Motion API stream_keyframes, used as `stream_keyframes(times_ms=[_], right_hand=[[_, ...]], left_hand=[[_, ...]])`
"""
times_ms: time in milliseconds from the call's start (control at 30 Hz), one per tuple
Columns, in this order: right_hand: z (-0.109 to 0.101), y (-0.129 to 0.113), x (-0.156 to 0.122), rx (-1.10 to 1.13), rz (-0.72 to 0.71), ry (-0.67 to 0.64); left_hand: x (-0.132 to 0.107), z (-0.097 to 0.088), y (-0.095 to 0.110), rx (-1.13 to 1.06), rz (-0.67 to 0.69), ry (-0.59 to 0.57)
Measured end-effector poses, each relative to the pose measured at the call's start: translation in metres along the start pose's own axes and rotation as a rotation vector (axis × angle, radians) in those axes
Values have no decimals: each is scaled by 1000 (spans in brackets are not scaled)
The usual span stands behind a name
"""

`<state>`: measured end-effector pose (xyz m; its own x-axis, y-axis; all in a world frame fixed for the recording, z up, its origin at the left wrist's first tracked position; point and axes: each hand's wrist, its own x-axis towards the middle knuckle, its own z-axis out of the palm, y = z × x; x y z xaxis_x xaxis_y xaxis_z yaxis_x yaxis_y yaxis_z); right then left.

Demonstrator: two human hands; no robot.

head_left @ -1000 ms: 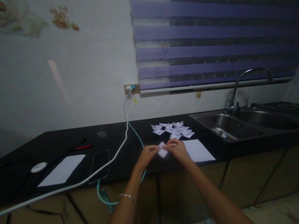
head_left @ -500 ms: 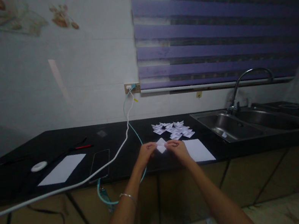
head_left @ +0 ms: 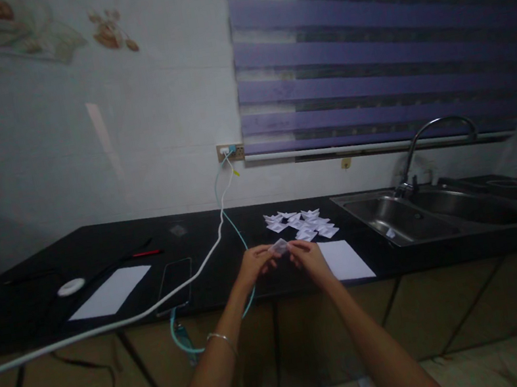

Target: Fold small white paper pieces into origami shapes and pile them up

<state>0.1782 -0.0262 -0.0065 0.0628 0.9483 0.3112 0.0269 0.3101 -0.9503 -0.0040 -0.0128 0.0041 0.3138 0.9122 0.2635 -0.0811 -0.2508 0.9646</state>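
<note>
Between my two hands is a small folded piece of white paper (head_left: 280,247), held just above the front part of the counter. My left hand (head_left: 257,264) pinches its left corner, and my right hand (head_left: 308,258) grips the right one. Just beyond them lies a cluster of several folded paper boats (head_left: 304,224), some overlapping. A stack of white paper sheets (head_left: 346,259) rests beside my right hand. The fine folds of the held paper are too small to make out.
A steel double sink (head_left: 378,219) with a curved faucet (head_left: 412,156) is at the right. To the left are a white paper sheet (head_left: 110,293), a white round object (head_left: 71,287), a red pen (head_left: 147,253) and a phone (head_left: 173,278). A white cable (head_left: 209,252) crosses the black counter (head_left: 225,286).
The held paper has tilted and now looks smaller and flatter from above, with its lower corner no longer hanging as far down. Both hands stay in nearly the same place.
</note>
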Motion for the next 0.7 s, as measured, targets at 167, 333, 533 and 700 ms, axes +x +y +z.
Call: stream_keyframes(times_ms=[167,333,533,700], right_hand=[[1,-3,-3,31,-10,-58],[1,0,-3,28,-14,-38],[-2,8,0,29,-28,28],[-1,7,0,68,-40,-19]], left_hand=[[3,1,-1,11,-32,86],[5,-1,-9,0,-16,93],[2,0,-4,5,-9,54],[1,1,-3,26,2,44]])
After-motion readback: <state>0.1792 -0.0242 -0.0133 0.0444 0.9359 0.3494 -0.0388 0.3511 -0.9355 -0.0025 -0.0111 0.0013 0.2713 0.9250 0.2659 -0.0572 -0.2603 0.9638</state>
